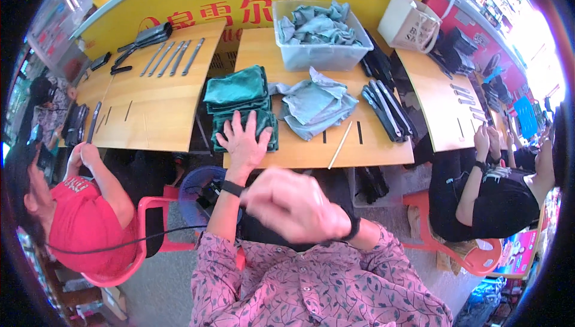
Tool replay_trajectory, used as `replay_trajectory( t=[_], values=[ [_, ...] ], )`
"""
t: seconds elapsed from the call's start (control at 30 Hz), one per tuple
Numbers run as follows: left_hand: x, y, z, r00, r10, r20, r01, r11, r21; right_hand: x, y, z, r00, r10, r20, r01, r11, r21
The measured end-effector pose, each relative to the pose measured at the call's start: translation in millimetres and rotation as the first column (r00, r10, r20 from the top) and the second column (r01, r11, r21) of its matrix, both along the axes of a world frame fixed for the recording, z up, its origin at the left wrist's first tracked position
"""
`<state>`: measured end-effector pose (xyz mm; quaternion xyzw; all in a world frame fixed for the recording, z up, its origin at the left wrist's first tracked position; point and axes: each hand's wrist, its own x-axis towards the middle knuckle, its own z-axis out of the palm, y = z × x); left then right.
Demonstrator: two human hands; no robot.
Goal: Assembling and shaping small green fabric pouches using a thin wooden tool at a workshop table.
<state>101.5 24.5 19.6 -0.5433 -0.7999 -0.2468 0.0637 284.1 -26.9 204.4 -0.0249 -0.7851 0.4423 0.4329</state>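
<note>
Cloths (238, 100), green, lie under the wide-spread left hand (245, 142); the right hand (293, 206) blurs, its hold unclear.

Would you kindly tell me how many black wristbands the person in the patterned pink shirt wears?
2: a left wristband behind the left hand, which lies on folded green cloths, and a right wristband behind the blurred right hand. Sleeves might hide others.

Spreads out as a light wooden table (287, 158). Carries piled green folded cloths (236, 89) at left, a clear plastic bin (323, 60) at the far end, a crumpled grey-green cloth (316, 108) mid-top, and bundled dark and silvery strips (386, 111) at right. Bears a thin pale stick (340, 145), slanting to the near edge between short dark marks (360, 132).
</note>
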Motion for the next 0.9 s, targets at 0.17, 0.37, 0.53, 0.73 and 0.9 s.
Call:
replay_trajectory(
  t=[0.17, 0.37, 0.53, 0.73, 0.9],
  values=[
    [24, -11, 24, 0.996, -0.060, -0.062, 0.077, 0.942, 0.325, 16, -34, 59, 0.767, 0.595, -0.239, -0.593, 0.800, 0.091],
    [66, -10, 30, 0.939, -0.345, 0.014, 0.317, 0.878, 0.359, 29, -32, 100, 0.747, 0.535, -0.395, -0.532, 0.837, 0.128],
    [78, 18, 5, 0.897, -0.419, 0.139, 0.342, 0.859, 0.380, 27, -24, 104, 0.869, 0.327, -0.371, -0.131, 0.876, 0.464],
    [82, 61, -7, 0.933, -0.329, 0.149, 0.278, 0.917, 0.286, 25, -70, 100, 0.766, -0.219, -0.604, 0.371, 0.918, 0.138],
    [84, 81, -6, 0.940, -0.274, 0.204, 0.246, 0.957, 0.151, 95, -49, 77, 0.911, -0.006, -0.413, 0.178, 0.908, 0.380]
  ],
)
